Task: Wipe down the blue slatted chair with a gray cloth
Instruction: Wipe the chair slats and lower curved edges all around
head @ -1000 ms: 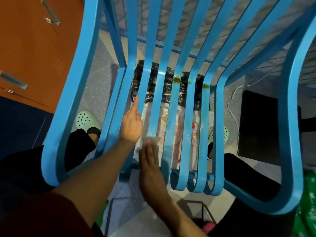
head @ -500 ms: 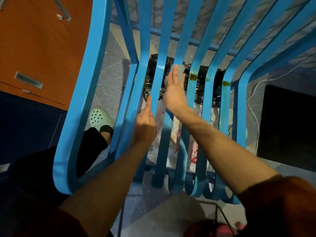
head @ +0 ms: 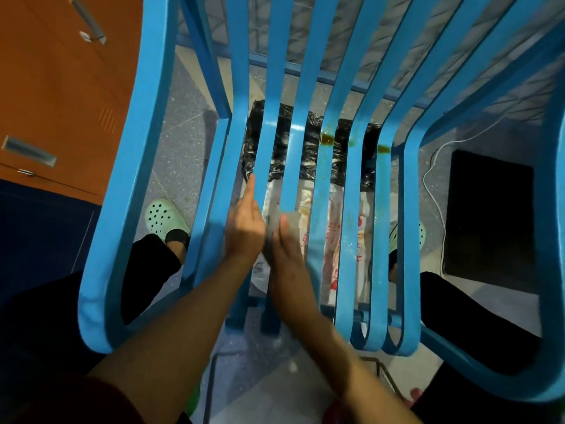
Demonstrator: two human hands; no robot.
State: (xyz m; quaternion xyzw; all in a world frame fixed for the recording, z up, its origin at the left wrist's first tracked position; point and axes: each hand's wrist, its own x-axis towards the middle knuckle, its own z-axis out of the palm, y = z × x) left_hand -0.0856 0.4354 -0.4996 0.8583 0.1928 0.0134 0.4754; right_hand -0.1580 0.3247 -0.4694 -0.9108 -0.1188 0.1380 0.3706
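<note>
blue slatted chair (head: 137,166): my right hand (head: 290,270), fingers straight and together on the gray cloth (head: 287,220), has swept back down one slat; left hand (head: 244,231) flat-fingered alongside; brown stains (head: 327,139) remain.

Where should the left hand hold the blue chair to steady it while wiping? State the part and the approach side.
Probably the chair's broad outer arm band, taken from the person's left and wrapped over its outer edge. It is the widest strip, with open space either side, clear of the right hand pressing the gray cloth on a slat.
</note>
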